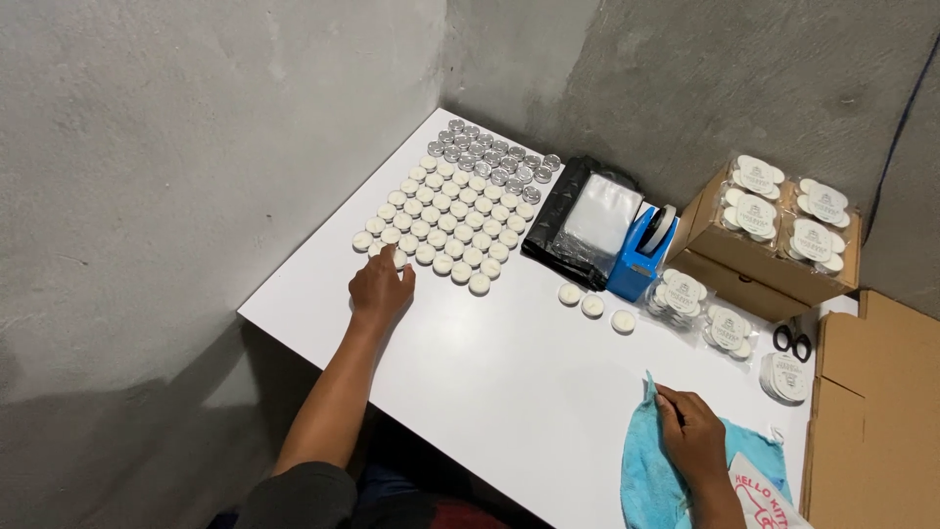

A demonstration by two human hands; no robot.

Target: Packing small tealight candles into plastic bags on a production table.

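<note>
My left hand [380, 290] reaches to the near left corner of a grid of white tealight candles [446, 223], fingertips on a candle [397, 257] at the front row; whether it is gripped is unclear. Behind the white ones stand several silver-cupped tealights [490, 157]. My right hand [691, 434] rests near the table's front edge, fingers closed on a light blue cloth [651, 480]. Three loose tealights [592, 305] lie in a row in the middle of the white table [509, 382].
A blue tape dispenser [641, 250] stands beside a black bag with clear sleeves [587, 220]. Packed tealight bundles [705, 313] lie right of it, more on a cardboard box [774, 255]. Black scissors [793, 340] and a larger carton [876, 411] sit at the right. Concrete walls close the corner.
</note>
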